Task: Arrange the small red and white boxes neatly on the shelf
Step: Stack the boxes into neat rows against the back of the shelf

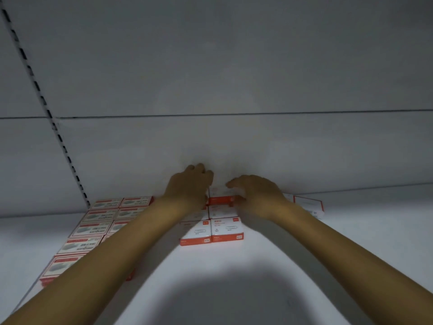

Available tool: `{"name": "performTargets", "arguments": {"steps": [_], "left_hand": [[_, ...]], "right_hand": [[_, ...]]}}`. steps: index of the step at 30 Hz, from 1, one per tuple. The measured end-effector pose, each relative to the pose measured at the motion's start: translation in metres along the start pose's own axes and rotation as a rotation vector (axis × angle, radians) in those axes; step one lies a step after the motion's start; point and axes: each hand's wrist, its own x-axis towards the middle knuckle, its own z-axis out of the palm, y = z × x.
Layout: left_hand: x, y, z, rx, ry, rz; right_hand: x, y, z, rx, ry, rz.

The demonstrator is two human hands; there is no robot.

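Small red and white boxes [226,228] lie in two short columns at the middle of the white shelf [234,289], running back to the rear wall. A raised box [221,195] sits at the back of the right column. My right hand [255,193] reaches over it, fingers on its white top and thumb at its red front. My left hand [189,184] is just left of it, fingers curled down over the back of the left column. What lies under that hand is hidden.
A block of flat red-bordered boxes [100,216] fills the shelf's left side in two rows, partly under my left forearm. One more red and white box [309,205] lies at the back right. A slotted upright [35,85] runs up the rear wall at the left.
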Motion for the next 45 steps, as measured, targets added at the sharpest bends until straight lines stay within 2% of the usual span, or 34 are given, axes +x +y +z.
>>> {"name": "performTargets", "arguments": {"steps": [4, 9, 11, 14, 19, 23, 28, 32, 35, 38, 40, 43, 45], "left_hand": [[0.0, 0.043, -0.009, -0.039, 0.082, 0.11], [0.007, 0.104, 0.0, -0.071, 0.127, 0.276], [0.013, 0.124, 0.004, -0.076, 0.116, 0.303], [0.023, 0.147, 0.011, -0.087, 0.069, 0.296], [0.042, 0.166, 0.026, -0.044, -0.011, 0.264], [0.056, 0.171, 0.034, 0.006, -0.22, 0.19], [0.062, 0.175, 0.044, 0.109, -0.173, 0.233], [0.056, 0.168, 0.037, 0.014, -0.216, 0.182], [0.043, 0.162, 0.038, -0.041, -0.226, 0.177], [0.026, 0.156, 0.039, -0.121, -0.163, 0.191], [0.015, 0.152, 0.037, -0.199, -0.115, 0.165], [-0.001, 0.148, 0.027, -0.439, -0.028, 0.085], [-0.011, 0.147, 0.02, -0.704, -0.017, -0.029]], "right_hand": [[-0.03, 0.036, -0.007, 0.015, 0.108, 0.005], [-0.066, 0.103, -0.014, 0.111, 0.189, 0.158], [-0.081, 0.126, -0.011, 0.121, 0.167, 0.184], [-0.1, 0.144, 0.004, 0.086, 0.056, 0.147], [-0.105, 0.152, 0.019, 0.114, 0.166, 0.111], [-0.106, 0.154, 0.022, 0.093, 0.238, 0.095], [-0.107, 0.158, 0.018, 0.182, 0.241, 0.122], [-0.109, 0.158, 0.013, 0.228, 0.271, 0.144], [-0.111, 0.153, 0.008, 0.404, 0.317, 0.178], [-0.114, 0.14, -0.003, 0.804, 0.33, 0.214], [-0.115, 0.133, -0.009, 1.03, 0.281, 0.256], [-0.116, 0.129, -0.013, 1.249, 0.144, 0.375], [-0.117, 0.127, -0.012, 1.357, 0.082, 0.423]]}}
